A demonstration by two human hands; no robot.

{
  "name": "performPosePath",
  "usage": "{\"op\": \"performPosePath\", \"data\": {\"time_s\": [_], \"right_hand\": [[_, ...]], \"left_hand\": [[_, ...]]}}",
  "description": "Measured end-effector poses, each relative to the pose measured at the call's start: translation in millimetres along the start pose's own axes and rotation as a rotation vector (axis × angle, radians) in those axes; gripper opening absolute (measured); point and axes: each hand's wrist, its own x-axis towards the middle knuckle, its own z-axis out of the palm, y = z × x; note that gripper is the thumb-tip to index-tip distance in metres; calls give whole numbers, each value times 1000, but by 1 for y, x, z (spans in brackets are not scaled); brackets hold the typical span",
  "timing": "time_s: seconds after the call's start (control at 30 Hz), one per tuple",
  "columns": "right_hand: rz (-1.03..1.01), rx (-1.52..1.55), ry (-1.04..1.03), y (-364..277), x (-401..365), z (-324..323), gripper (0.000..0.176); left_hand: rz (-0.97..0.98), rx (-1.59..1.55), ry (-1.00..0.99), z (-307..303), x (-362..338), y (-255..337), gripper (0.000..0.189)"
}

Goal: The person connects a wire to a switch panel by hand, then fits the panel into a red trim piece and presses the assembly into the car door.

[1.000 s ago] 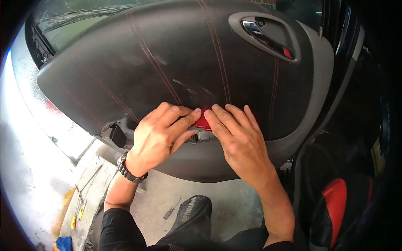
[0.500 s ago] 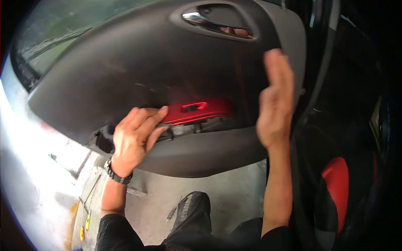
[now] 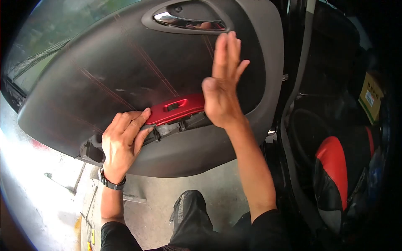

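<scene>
The left hand (image 3: 122,144) has its grip closed on the near end of the shiny red switch plate (image 3: 173,109), low on the black stitched door panel (image 3: 125,75). The right hand (image 3: 224,90), its grip let go, is at the other end.

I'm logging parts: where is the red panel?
Head view, just left of centre: the red panel sits low on the door trim, between left hand and right hand.
</scene>
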Motion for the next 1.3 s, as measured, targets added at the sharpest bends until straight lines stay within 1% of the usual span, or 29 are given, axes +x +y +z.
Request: {"op": "performPosePath", "data": {"time_s": [0.03, 0.07, 0.13, 0.2, 0.23, 0.33, 0.37, 0.57, 0.77, 0.9, 1.0, 1.1, 1.17, 1.3], "right_hand": [[-30, -8, 5, -3, 0, -14, 88], [-94, -17, 65, -3, -2, -25, 77], [-195, -77, -142, -12, -18, -45, 61], [-174, 14, -307, -30, -31, -30, 53], [-250, -43, -337, -32, -32, -20, 54], [-264, -116, -358, -32, -31, -1, 51], [-275, -93, -337, -30, -32, 1, 50], [-243, -161, -382, -45, -27, 2, 50], [-191, -134, -437, -58, -19, 2, 47], [-150, -70, -513, -63, -11, -8, 49], [-160, -68, -517, -63, -17, -15, 47], [-182, -203, -453, -60, -15, -32, 48], [-200, -269, -458, -54, -16, -38, 48], [-209, -342, -418, -45, -23, -33, 50]], "left_hand": [[-1, 5, 1, 0, 0, 0, 45], [-6, 13, 4, -1, -1, 0, 45], [1, -2, 21, 0, -1, -3, 44], [1, -4, 10, -1, -1, -2, 43], [-34, -32, -29, -4, -2, 1, 47], [-41, -23, -53, -4, -2, -1, 49], [-32, -18, -55, -5, 0, 0, 49], [17, -19, -33, 1, -1, -1, 51], [-23, -57, -40, 3, -7, -1, 51], [-41, -57, -21, 1, -7, 2, 47], [-71, -89, 3, -4, -10, -1, 45], [-80, -103, -10, -4, -9, -2, 44], [-95, -103, -19, -4, -8, -1, 44], [-129, -112, -5, -3, -8, 2, 45]]}}
